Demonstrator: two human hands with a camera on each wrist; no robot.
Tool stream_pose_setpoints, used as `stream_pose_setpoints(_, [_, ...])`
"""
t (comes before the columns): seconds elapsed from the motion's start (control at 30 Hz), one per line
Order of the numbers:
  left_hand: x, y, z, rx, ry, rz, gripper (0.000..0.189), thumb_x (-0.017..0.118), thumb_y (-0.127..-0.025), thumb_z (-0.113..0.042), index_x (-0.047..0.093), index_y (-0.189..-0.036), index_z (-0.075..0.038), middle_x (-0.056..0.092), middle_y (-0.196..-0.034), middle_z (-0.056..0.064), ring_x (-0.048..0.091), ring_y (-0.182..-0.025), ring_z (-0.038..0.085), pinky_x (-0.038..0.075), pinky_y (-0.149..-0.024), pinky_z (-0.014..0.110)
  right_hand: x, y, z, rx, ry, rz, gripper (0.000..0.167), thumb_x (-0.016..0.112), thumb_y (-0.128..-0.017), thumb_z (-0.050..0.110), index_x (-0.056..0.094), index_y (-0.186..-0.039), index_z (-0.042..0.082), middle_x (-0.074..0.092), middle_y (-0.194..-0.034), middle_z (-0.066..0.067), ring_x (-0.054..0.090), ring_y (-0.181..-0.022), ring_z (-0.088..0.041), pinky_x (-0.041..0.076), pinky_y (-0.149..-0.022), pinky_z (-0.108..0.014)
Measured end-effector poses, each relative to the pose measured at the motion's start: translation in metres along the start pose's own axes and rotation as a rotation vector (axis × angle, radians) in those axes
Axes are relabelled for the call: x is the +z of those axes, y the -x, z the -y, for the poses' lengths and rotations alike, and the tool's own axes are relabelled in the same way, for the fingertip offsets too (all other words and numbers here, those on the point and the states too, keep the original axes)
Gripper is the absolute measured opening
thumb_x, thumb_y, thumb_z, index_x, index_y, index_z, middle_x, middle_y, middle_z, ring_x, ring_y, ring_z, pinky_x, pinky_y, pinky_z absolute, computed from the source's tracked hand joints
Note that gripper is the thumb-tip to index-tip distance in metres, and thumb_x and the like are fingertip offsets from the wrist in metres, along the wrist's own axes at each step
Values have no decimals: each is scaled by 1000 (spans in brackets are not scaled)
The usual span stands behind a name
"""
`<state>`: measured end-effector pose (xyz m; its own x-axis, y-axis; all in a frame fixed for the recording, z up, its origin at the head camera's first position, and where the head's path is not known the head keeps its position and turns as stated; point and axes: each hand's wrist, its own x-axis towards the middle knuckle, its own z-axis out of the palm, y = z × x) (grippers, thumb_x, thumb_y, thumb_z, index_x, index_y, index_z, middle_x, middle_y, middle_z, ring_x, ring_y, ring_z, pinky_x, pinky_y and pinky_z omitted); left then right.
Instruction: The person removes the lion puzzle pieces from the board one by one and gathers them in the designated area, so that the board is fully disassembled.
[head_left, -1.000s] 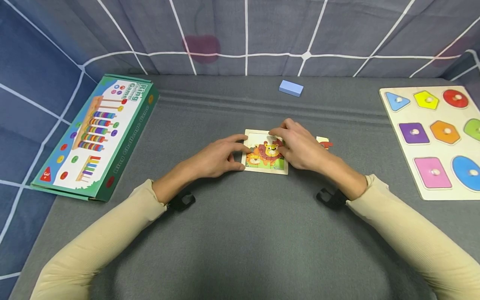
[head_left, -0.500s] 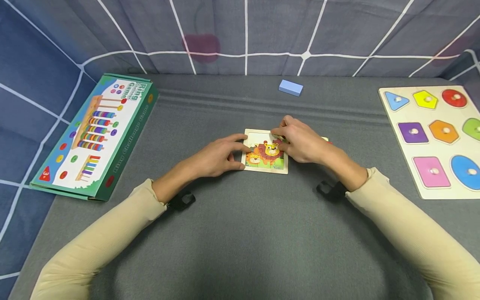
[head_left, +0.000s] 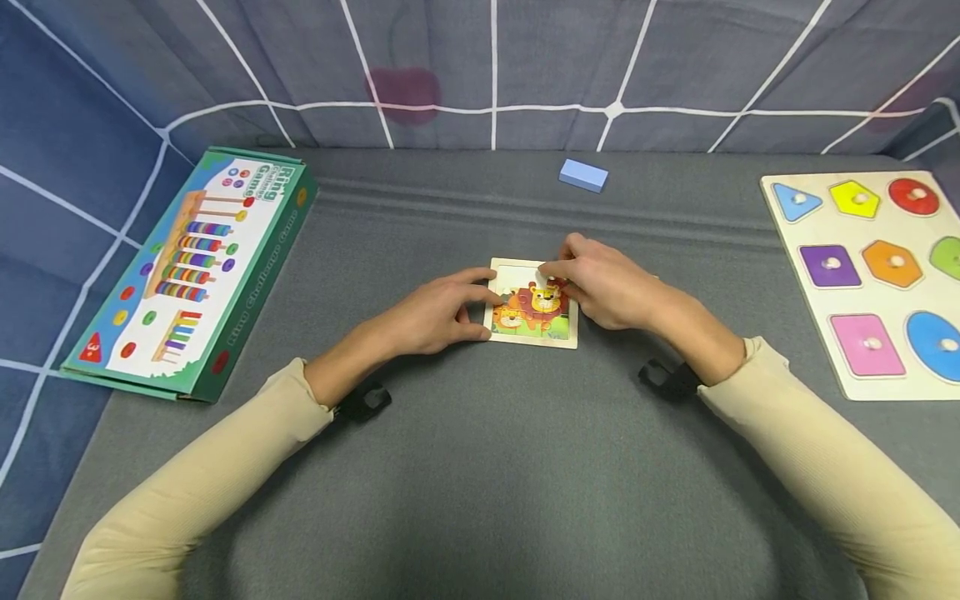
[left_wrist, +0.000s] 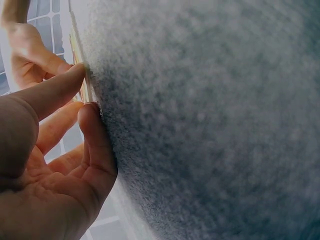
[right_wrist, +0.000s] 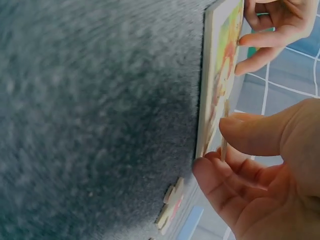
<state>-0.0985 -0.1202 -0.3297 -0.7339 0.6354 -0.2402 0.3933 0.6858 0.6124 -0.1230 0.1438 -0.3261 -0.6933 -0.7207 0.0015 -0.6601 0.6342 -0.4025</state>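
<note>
Between the hands lies a small wooden frame puzzle [head_left: 534, 325], printed with a lion and a cub. Its upper part shows bare pale backing. My left hand [head_left: 438, 312] rests its spread fingertips and thumb along the left edge, one fingertip on the picture. Over the upper right corner, my right hand [head_left: 611, 283] pinches a thin puzzle piece [right_wrist: 224, 142] between thumb and fingers. In the right wrist view that piece stands tilted above the puzzle surface; its printed side cannot be made out. A loose piece [right_wrist: 171, 206] lies beside the frame, almost hidden by the right hand in the head view.
A green ring game box [head_left: 202, 275] lies at the left. At the back sits a blue block [head_left: 582, 176]. A wooden shape board [head_left: 862, 292] with knobbed pieces lies on the right. Patterned cloth [head_left: 555, 67] hangs behind the grey surface [head_left: 480, 483].
My right hand has shifted slightly at the puzzle's upper right corner, and its wrist now covers most of the loose piece seen earlier. The left hand has stayed in place.
</note>
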Motion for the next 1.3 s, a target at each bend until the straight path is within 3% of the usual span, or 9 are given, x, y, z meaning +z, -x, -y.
stream_pose_setpoints(0.37, [0, 1, -1, 7, 6, -4, 45, 72, -92, -21, 61, -134, -10, 33, -156, 11, 59, -74, 8, 46, -74, 32, -6, 8, 5, 13, -121, -47, 28, 57, -93, -9, 68, -116, 4, 52, -107, -12, 50, -91, -23, 41, -78, -39])
stream_pose_setpoints(0.57, [-1, 1, -1, 2, 0, -3, 45, 72, -92, -21, 61, -134, -10, 33, -156, 11, 59, -74, 9, 46, -74, 32, -8, 15, 7, 46, -147, -44, 24, 61, -94, -2, 68, -115, 7, 54, -108, -7, 53, -90, -20, 42, -78, -40])
stream_pose_setpoints(0.73, [-1, 0, -2, -5, -9, 0, 45, 72, -92, -22, 61, -135, -11, 33, -156, 10, 59, -75, 8, 46, -75, 33, -10, 23, 8, 40, -142, -53, 25, 66, -93, 2, 68, -117, 9, 55, -108, -4, 53, -86, -17, 42, -75, -39])
stream_pose_setpoints(1.07, [0, -1, -1, -3, -8, -3, 45, 73, -92, -21, 61, -135, -10, 33, -156, 11, 59, -74, 8, 46, -74, 32, -12, 41, 5, -10, -111, -151, 27, 67, -89, -6, 70, -112, 8, 56, -110, -6, 56, -85, -18, 44, -74, -39])
stream_pose_setpoints(1.3, [0, 0, -2, 0, -14, -7, 46, 73, -92, -21, 61, -134, -10, 34, -156, 11, 59, -75, 9, 46, -75, 32, -14, 57, -1, 12, -95, -186, 30, 68, -87, -8, 72, -111, 10, 55, -110, -6, 57, -86, -17, 44, -74, -39])
